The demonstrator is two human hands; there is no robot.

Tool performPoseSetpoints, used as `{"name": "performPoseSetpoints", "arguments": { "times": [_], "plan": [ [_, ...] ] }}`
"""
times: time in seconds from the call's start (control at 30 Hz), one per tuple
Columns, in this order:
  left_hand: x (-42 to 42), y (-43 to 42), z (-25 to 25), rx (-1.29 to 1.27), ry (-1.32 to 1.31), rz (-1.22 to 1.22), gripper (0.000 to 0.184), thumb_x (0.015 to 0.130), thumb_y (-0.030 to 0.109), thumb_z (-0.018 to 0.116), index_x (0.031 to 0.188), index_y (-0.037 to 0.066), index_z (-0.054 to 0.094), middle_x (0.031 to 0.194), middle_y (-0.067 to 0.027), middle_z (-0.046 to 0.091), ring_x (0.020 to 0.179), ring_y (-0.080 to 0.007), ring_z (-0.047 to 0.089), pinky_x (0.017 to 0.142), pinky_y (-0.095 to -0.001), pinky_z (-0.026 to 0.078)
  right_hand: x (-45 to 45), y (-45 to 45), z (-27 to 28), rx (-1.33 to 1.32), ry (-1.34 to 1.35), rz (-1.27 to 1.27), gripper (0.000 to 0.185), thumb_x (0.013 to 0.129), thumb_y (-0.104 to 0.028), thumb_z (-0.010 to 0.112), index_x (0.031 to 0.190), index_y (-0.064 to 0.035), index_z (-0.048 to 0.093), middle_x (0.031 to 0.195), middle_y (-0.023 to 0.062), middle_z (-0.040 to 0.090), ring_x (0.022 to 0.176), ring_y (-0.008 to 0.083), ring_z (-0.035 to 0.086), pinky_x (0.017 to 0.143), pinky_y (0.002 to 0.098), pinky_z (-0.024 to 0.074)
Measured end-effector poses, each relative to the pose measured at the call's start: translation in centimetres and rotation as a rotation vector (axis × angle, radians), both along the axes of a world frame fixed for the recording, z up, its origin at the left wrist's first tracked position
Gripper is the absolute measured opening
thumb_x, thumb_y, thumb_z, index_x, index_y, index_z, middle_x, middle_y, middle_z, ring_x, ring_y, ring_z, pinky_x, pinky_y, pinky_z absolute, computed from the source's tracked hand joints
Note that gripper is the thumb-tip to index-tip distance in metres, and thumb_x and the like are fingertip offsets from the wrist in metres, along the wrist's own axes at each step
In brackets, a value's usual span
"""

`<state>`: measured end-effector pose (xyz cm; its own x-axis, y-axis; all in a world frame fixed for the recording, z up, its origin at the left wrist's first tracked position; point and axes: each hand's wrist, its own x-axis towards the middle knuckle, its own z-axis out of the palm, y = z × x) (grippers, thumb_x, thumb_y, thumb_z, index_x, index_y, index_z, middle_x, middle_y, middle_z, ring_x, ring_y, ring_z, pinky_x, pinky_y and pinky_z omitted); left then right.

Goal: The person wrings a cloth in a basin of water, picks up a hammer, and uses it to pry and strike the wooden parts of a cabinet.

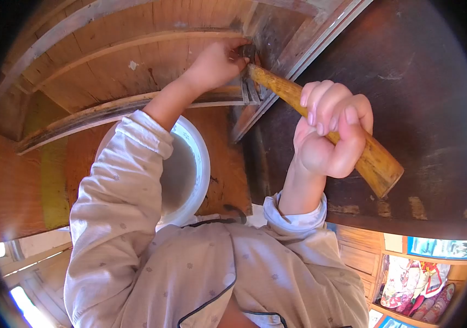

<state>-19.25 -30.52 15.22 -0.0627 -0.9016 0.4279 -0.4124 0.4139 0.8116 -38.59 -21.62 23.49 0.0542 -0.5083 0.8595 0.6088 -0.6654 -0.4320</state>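
Observation:
My right hand (334,128) is closed in a fist around the yellowish wooden handle of a hammer (277,85). The handle slants from its thick butt at the lower right up to a dark head in the wooden corner, where details are hard to make out. Right beside that head, my left hand (220,65) has its fingers bent together at the corner of the wooden frame (291,54). Whatever those fingertips hold, if anything, is hidden.
Below my left forearm stands a white-rimmed basin (203,164) with greyish liquid. Curved wooden ribs (135,38) and planks run across the upper left. A large dark wooden panel (414,109) fills the right. Lower right, a shelf holds patterned cloth items (414,284).

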Motion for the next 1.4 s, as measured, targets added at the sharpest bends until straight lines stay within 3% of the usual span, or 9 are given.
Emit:
{"name": "performPoseSetpoints", "arguments": {
  "times": [0.17, 0.3, 0.5, 0.63, 0.77, 0.87, 0.93, 1.03, 1.4],
  "plan": [
    [1.1, 1.6, 1.8, -0.195, -0.430, -0.013, 0.075, 0.070, 0.034, 0.077, 0.129, -0.004, 0.050, 0.129, -0.0234, 0.051, 0.122, -0.0377, 0.048, 0.104, -0.0406, 0.039, 0.0, 0.9, -0.1, 0.021, 0.031, -0.051, 0.023, 0.088, -0.015, 0.052, 0.071, -0.0055, 0.041, 0.059, 0.0026, 0.039, 0.056, 0.0154, 0.038, 0.060, 0.0336, 0.0364],
    [-0.3, 4.6, 2.2, -0.239, -0.694, 0.000, 0.112, 0.061, 0.045, 0.085, 0.144, -0.002, 0.025, 0.137, -0.0256, 0.040, 0.128, -0.0417, 0.039, 0.108, -0.0421, 0.033, -0.8, 3.4, -0.4, -0.034, 0.109, -0.144, 0.025, 0.092, -0.021, 0.044, 0.069, -0.0123, 0.038, 0.060, 0.0000, 0.041, 0.054, 0.0122, 0.036, 0.060, 0.0318, 0.0335],
    [-1.2, 5.4, 0.3, -0.228, -0.409, -0.043, 0.120, 0.057, 0.043, 0.089, 0.145, -0.002, 0.022, 0.145, -0.0261, 0.034, 0.134, -0.0410, 0.034, 0.112, -0.0426, 0.030, -2.0, 4.4, -2.1, -0.072, 0.144, -0.167, 0.024, 0.092, -0.023, 0.048, 0.072, -0.0120, 0.040, 0.062, 0.0014, 0.043, 0.058, 0.0142, 0.040, 0.065, 0.0344, 0.0373],
    [-1.0, 6.1, -0.4, -0.342, -0.491, 0.004, 0.120, 0.057, 0.037, 0.090, 0.146, -0.003, 0.020, 0.147, -0.0235, 0.032, 0.135, -0.0396, 0.034, 0.112, -0.0421, 0.030, -1.4, 4.6, -2.8, -0.055, 0.099, -0.242, 0.025, 0.088, -0.023, 0.058, 0.073, -0.0069, 0.047, 0.067, 0.0052, 0.050, 0.063, 0.0209, 0.051, 0.072, 0.0432, 0.0470],
    [-0.7, 6.1, 0.2, -0.378, -0.549, -0.013, 0.112, 0.060, 0.033, 0.088, 0.145, -0.001, 0.023, 0.146, -0.0227, 0.035, 0.134, -0.0393, 0.035, 0.111, -0.0430, 0.030, -2.5, 6.0, -3.0, -0.125, 0.371, -0.391, 0.024, 0.091, -0.027, 0.050, 0.076, -0.0090, 0.046, 0.072, 0.0080, 0.049, 0.075, 0.0244, 0.052, 0.088, 0.0498, 0.0431],
    [0.6, 6.8, 1.1, -0.209, -0.536, -0.078, 0.088, 0.068, 0.027, 0.081, 0.140, 0.001, 0.037, 0.136, -0.0215, 0.046, 0.127, -0.0373, 0.043, 0.107, -0.0451, 0.033, -5.1, 6.2, -1.9, -0.136, 0.131, -0.174, 0.026, 0.092, -0.025, 0.049, 0.071, -0.0106, 0.042, 0.063, 0.0023, 0.045, 0.058, 0.0147, 0.045, 0.063, 0.0339, 0.0435],
    [1.6, 7.2, 1.0, -0.158, -0.612, -0.067, 0.069, 0.074, 0.022, 0.075, 0.133, 0.002, 0.047, 0.126, -0.0195, 0.053, 0.121, -0.0351, 0.048, 0.104, -0.0457, 0.035, -5.8, 8.7, 0.2, 0.012, 0.103, -0.096, 0.032, 0.090, -0.023, 0.060, 0.067, -0.0079, 0.044, 0.058, 0.0032, 0.044, 0.050, 0.0154, 0.043, 0.049, 0.0307, 0.0379],
    [0.9, 7.9, -1.8, -0.305, -0.787, 0.022, 0.043, 0.080, 0.013, 0.064, 0.123, 0.007, 0.059, 0.107, -0.0125, 0.057, 0.108, -0.0297, 0.055, 0.098, -0.0441, 0.039, -6.3, 10.0, -0.6, 0.132, 0.150, -0.146, 0.033, 0.091, -0.024, 0.060, 0.067, -0.0079, 0.045, 0.056, 0.0018, 0.043, 0.048, 0.0140, 0.042, 0.049, 0.0296, 0.0378],
    [-1.0, 8.7, -2.5, -0.517, -0.845, 0.105, 0.050, 0.078, 0.012, 0.066, 0.127, 0.007, 0.055, 0.116, -0.0150, 0.055, 0.106, -0.0351, 0.053, 0.098, -0.0460, 0.040, -6.0, 9.4, -4.6, 0.386, 0.226, -0.143, 0.027, 0.086, -0.016, 0.064, 0.069, -0.0047, 0.046, 0.058, 0.0040, 0.046, 0.050, 0.0147, 0.043, 0.051, 0.0306, 0.0401]
  ]
}}
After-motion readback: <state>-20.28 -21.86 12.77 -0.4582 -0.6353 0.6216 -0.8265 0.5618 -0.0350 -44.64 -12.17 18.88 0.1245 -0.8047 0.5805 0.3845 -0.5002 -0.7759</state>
